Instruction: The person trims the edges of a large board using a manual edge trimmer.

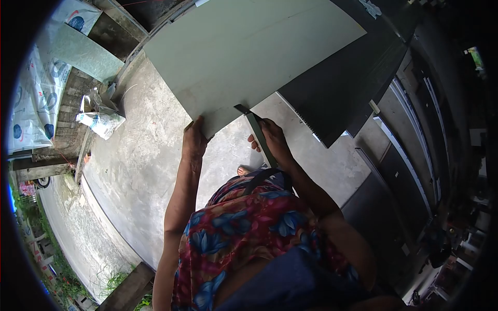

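Note:
My left hand [194, 139] grips the near left corner of a large grey-green sheet [244, 52], thumb on top and the other fingers hidden beneath. The sheet stretches away from me. In my right hand [273, 139] is a narrow strip [258, 133], dark green on one face and pale along its edge, with a short dark crosspiece at its far end. That crosspiece overlaps the sheet's near edge in this view. The strip's near end reaches down to my waist. My right fingers are wrapped round its middle.
A dark panel [332, 88] with a notched edge lies right of the sheet. Long pale-edged strips [402, 155] line the right side. On the left are a crumpled white bag [102, 116], a printed plastic sheet [36, 101] and a pale board [85, 49]. Concrete floor [135, 176] surrounds my feet.

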{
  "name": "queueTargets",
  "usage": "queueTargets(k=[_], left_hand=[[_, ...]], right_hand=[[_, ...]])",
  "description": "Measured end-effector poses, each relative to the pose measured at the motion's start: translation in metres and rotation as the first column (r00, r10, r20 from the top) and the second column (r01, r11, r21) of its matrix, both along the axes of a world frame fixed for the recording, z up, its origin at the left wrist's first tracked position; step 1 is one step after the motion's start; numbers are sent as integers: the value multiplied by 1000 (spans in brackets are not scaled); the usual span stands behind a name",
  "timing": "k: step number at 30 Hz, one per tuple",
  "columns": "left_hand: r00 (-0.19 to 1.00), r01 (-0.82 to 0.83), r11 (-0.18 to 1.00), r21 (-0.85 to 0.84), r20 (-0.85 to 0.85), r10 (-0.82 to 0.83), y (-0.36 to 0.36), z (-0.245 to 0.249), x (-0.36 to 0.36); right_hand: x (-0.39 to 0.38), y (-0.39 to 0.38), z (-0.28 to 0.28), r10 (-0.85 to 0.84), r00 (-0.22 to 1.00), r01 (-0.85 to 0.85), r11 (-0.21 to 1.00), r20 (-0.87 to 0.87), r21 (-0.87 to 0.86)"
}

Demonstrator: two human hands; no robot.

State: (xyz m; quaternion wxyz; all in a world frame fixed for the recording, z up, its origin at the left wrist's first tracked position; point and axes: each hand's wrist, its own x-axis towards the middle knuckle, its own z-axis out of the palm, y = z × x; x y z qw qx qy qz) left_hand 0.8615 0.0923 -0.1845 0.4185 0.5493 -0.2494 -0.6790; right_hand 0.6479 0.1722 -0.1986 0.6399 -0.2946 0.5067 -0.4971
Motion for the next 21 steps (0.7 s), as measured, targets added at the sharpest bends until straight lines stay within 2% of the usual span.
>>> queueTargets(k=[1, 3, 4, 5, 7, 8, 11, 13, 15, 16, 17, 19, 21], left_hand=[[1000, -6, 1000, 1, -6, 6, 0, 0, 0], [999, -30, 1000, -2, -17, 30, 0, 4, -2], [999, -49, 999, -2, -24, 49, 0, 8, -4], [997, -70, 998, -1, -31, 69, 1, 10, -5], [998, -49, 999, -4, -27, 49, 1, 8, -3], [999, -39, 999, -8, -25, 38, 0, 7, -2], [995, -55, 998, -7, -80, 54, 1, 6, -4], [998, -11, 1000, -16, -68, 10, 0, -1, -1], [998, 4, 1000, -13, -57, -5, 0, -1, -1], [999, -4, 1000, -6, -53, 3, -1, 1, -2], [999, -11, 1000, 0, -50, 11, 0, 2, -3], [998, 0, 1000, -10, -58, -1, -1, -1, -2], [996, 7, 1000, -21, -84, -9, -1, -6, -1]], right_hand=[[8, 5, 3, 54, 998, -53, 998, 22, -19], [5, 3, -2, -5, 999, 3, 999, -38, -54], [-4, -2, -7, -97, 995, 97, 994, 8, -41], [-12, -7, -11, -199, 976, 195, 979, -87, -50], [-21, -13, -22, -277, 955, 272, 960, -103, -61], [-13, -9, -18, -246, 960, 238, 968, -132, -78], [20, 11, -6, -68, 997, 65, 996, -41, -62], [27, 20, -2, 58, 998, -56, 997, 34, -52], [21, 17, 2, 9, 1000, -9, 999, -19, -38], [14, 12, 0, -76, 997, 76, 996, 2, -35], [7, 4, -7, -137, 989, 134, 989, -49, -59], [7, 1, -19, -174, 984, 168, 981, -50, -95], [29, 14, -3, -58, 998, 60, 994, 23, -89]])
